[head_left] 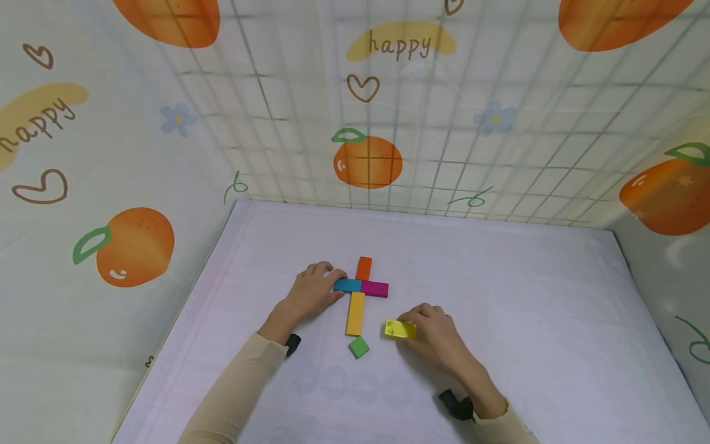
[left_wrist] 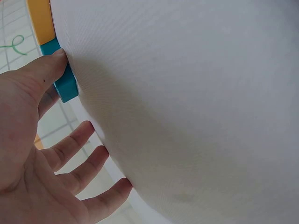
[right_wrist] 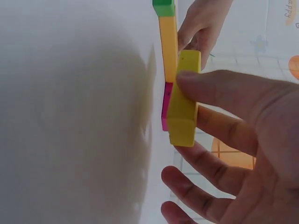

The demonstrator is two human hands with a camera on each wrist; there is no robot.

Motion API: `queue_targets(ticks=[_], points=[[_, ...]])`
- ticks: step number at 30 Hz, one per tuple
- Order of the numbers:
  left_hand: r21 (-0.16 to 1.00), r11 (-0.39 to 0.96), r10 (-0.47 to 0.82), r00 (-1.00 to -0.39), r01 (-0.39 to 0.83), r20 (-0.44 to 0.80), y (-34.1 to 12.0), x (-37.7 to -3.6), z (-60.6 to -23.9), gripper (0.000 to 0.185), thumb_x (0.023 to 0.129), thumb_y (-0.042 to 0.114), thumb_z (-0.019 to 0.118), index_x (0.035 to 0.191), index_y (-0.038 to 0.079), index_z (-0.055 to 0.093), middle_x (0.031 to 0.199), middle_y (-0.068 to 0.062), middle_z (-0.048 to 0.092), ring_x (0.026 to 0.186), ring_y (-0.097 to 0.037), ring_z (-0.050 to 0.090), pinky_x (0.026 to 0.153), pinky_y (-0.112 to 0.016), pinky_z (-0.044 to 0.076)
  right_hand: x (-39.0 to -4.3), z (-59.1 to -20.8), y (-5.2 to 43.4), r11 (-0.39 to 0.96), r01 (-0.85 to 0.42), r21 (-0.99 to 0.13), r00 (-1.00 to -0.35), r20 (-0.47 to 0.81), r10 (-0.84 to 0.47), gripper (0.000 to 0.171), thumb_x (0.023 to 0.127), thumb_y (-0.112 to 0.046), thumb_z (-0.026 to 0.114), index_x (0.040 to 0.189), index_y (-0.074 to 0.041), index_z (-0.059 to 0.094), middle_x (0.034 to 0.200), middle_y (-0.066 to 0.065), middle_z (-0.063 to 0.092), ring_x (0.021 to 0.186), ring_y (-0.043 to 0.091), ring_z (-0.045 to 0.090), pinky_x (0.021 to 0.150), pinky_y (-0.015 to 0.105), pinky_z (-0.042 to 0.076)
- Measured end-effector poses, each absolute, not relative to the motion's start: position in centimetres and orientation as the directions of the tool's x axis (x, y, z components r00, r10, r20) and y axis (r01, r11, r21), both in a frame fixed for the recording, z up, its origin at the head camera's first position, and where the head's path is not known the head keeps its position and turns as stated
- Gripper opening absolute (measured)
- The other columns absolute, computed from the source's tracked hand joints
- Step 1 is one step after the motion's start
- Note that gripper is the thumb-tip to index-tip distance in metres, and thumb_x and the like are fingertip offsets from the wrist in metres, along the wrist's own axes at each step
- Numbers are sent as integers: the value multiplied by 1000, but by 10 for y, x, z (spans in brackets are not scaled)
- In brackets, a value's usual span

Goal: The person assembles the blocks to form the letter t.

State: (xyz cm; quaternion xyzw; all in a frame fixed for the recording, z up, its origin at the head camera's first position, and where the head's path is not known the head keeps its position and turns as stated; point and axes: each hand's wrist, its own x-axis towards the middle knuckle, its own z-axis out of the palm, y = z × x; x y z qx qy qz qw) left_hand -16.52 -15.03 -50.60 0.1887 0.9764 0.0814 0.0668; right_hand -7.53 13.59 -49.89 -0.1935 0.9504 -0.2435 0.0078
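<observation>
My left hand (head_left: 315, 290) pinches the left end of a blue block (head_left: 348, 285) between thumb and index finger, its other fingertips on the tabletop. A magenta block (head_left: 375, 289) lies end to end with the blue one. Above their joint stands an orange-red block (head_left: 363, 268) lengthwise, and a longer orange-yellow block (head_left: 355, 314) runs down below it. Beneath that lies a small green block (head_left: 359, 347), turned like a diamond. On the right, my right hand (head_left: 435, 333) holds a yellow block (right_wrist: 184, 100) between thumb and fingers, over its own shadow.
The blocks lie on a white-covered table (head_left: 527, 296). Fabric walls (head_left: 421, 123) printed with oranges and grid lines rise behind it and on both sides. Black wrist straps (head_left: 456, 406) hang by the cuffs of the beige sleeves (head_left: 238, 388).
</observation>
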Motion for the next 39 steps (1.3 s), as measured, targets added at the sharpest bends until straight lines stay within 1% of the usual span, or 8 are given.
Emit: queue_targets(ticks=[9, 24, 31, 39], points=[[173, 918, 378, -920, 357, -104, -150, -165, -506, 46, 86, 44, 60, 129, 33, 48, 131, -6, 39, 120, -28, 34, 95, -50, 35, -69, -499, 131, 791, -397, -466, -909, 81, -409, 34, 70, -28, 80, 102, -26, 68, 98, -10, 54, 89, 14, 45, 72, 32, 37], [175, 924, 363, -925, 340, -116, -150, -166, -508, 45, 86, 45, 60, 129, 34, 48, 132, -6, 38, 121, -27, 33, 96, -50, 34, -61, -501, 122, 791, -381, -479, -903, 10, -429, 36, 69, -31, 81, 101, -25, 68, 99, -8, 55, 92, 15, 45, 75, 35, 39], [168, 923, 367, -923, 346, -116, -151, -167, -509, 46, 86, 45, 60, 129, 34, 48, 132, -5, 38, 121, -27, 33, 96, -50, 35, -58, -503, 120, 781, -400, -479, -887, -11, -461, 35, 69, -34, 80, 102, -28, 68, 101, -8, 52, 94, 15, 43, 75, 35, 38], [160, 921, 375, -920, 355, -116, -151, -167, -509, 46, 87, 46, 59, 129, 34, 47, 132, -6, 38, 120, -28, 33, 95, -50, 36, -54, -505, 116, 781, -411, -471, -879, -24, -476, 36, 66, -38, 81, 100, -32, 68, 102, -7, 51, 96, 17, 42, 76, 39, 38]])
